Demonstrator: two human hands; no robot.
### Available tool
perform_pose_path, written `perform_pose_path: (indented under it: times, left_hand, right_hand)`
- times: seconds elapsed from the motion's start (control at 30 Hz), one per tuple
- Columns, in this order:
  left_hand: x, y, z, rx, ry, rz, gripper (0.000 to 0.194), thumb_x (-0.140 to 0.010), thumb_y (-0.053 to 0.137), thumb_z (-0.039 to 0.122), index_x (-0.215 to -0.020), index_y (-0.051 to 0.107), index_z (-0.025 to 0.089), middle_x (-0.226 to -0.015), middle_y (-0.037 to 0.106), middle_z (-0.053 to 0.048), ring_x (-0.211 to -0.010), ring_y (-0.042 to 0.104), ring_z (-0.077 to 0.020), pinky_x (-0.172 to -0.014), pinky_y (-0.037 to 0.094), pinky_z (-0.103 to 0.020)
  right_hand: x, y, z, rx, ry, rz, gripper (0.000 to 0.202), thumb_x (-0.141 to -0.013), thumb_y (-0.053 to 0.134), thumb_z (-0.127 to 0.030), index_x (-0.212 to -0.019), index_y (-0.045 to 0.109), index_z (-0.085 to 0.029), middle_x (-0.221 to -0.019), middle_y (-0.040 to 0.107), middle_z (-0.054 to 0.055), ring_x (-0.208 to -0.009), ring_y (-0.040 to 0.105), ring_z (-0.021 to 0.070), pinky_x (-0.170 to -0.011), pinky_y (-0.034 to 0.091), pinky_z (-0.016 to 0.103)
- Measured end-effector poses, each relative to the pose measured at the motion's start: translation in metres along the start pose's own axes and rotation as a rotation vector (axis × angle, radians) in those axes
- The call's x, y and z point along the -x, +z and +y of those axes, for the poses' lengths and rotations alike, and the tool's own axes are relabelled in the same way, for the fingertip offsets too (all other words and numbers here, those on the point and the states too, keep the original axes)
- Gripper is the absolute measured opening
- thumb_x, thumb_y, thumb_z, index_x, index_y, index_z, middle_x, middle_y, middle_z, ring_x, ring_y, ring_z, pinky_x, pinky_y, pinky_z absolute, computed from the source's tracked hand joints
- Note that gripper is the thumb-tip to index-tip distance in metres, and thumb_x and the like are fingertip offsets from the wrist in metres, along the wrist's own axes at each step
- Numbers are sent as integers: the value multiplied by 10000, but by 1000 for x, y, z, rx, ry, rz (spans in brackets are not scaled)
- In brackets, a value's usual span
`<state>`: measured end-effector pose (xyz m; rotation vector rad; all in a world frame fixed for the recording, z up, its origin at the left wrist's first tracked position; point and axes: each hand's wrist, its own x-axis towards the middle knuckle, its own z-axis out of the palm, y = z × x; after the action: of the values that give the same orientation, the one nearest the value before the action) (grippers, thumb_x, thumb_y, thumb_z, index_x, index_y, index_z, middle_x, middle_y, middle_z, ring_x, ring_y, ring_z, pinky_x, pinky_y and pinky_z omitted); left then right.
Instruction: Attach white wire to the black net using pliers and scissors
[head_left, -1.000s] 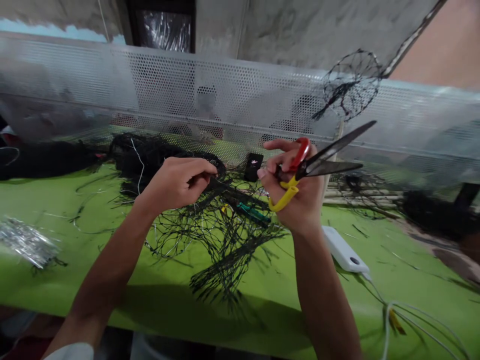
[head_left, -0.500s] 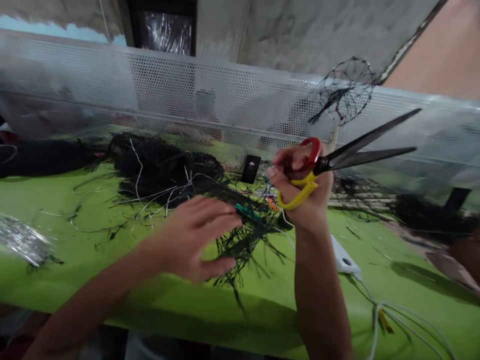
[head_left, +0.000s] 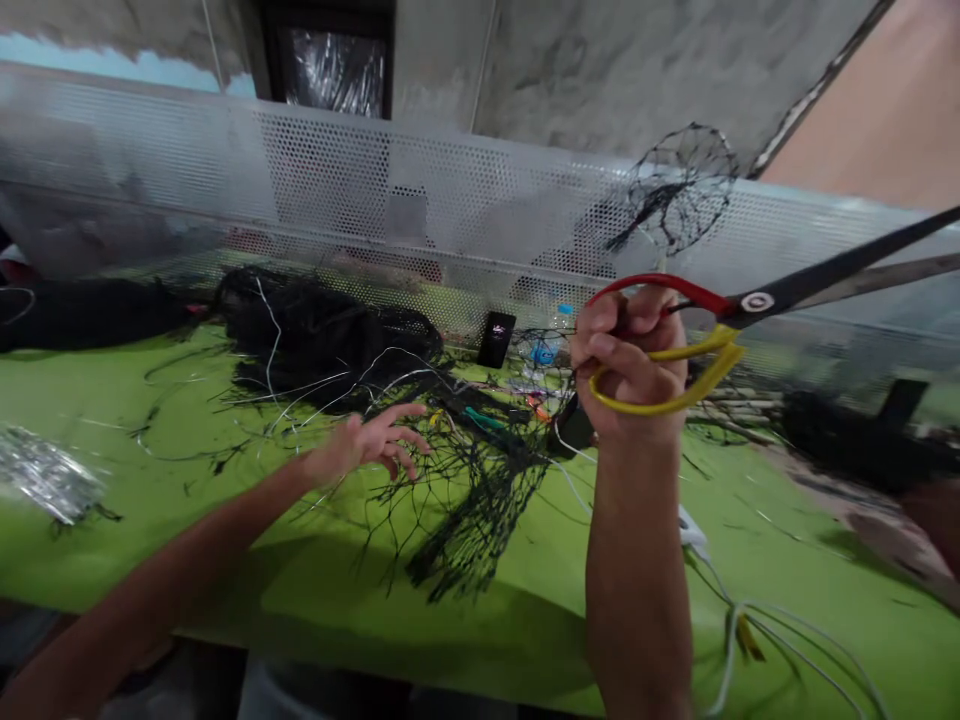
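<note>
My right hand (head_left: 634,350) is raised over the table, its fingers wrapped around the scissors (head_left: 720,335), which have one red and one yellow handle loop. Their dark blades are slightly apart and point to the upper right. My left hand (head_left: 375,440) has its fingers spread with nothing in them, just left of a black knotted net (head_left: 476,525) on the green table (head_left: 337,600). Whether its fingertips touch the net's strands I cannot tell. Thin white wires (head_left: 322,385) lie behind this hand.
Black fibre bundles (head_left: 322,335) lie at the back left, silvery strips (head_left: 49,475) at the left. A phone (head_left: 496,340) leans near a perforated metal screen (head_left: 322,170). A net hoop (head_left: 686,190) stands upright behind my right hand. White cables (head_left: 739,620) lie at the right.
My left hand has drawn back to the left, uncovering more of the net, which looks more spread out. My right hand has moved right with the scissors, which now appear larger.
</note>
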<state>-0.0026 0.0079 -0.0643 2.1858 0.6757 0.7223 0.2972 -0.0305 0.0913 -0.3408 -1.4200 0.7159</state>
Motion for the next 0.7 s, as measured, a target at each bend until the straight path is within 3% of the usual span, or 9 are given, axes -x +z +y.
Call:
perform_pose_path:
  times: [0.1,0.17,0.27,0.37,0.47,0.6,0.7]
  left_hand:
    - [-20,-12,2,2,-114,-68,1071,-927,-132,833,-1457,551,201,-1008,755,-139,-656,723,-188,-618,563,-317]
    - [-31,-12,7,-69,-178,-10,894,-1007,43,801,-1455,536,203,-965,731,-96,-572,654,-149,-587,534,-295]
    - [-36,-4,22,-239,-225,153,741,-1030,341,739,-1551,428,219,-1034,677,-74,-661,615,-149,-638,512,-297]
    - [-28,7,43,-436,-246,284,805,-966,547,715,-1607,393,253,-1173,623,-108,-790,611,-184,-688,468,-296]
    - [-15,16,57,-822,-276,368,899,-936,570,747,-1642,367,228,-1165,619,-135,-682,582,-176,-576,353,-263]
    - [4,12,58,-1202,-154,577,655,-978,549,696,-1421,623,220,-1001,657,-101,-600,546,-157,-525,253,-279]
    - [11,-6,53,-1317,-45,775,411,-1006,595,562,-1218,714,231,-886,655,-64,-612,530,-161,-550,256,-307]
  right_hand:
    - [2,0,-6,-72,1,6,542,-645,885,-197,-750,358,-265,-780,350,-19,-631,242,166,-510,152,335]
    - [5,-1,-10,-81,-3,11,543,-641,885,-207,-753,358,-269,-793,344,-9,-640,213,181,-521,129,351]
    - [8,-2,-14,-35,-17,5,564,-646,892,-245,-751,339,-274,-800,340,2,-649,206,198,-537,137,363]
    - [9,-4,-18,49,-31,-11,569,-685,884,-329,-758,321,-279,-792,345,7,-653,224,216,-564,189,373]
    - [10,-7,-19,82,-45,-23,551,-709,865,-395,-767,328,-288,-776,349,8,-646,226,226,-572,220,381]
    - [12,-10,-19,10,-30,-22,628,-653,910,-432,-740,308,-280,-733,302,-7,-603,168,196,-507,191,372]
    - [13,-8,-18,-54,-14,-39,674,-630,939,-399,-726,285,-268,-722,280,-20,-583,171,170,-451,139,343]
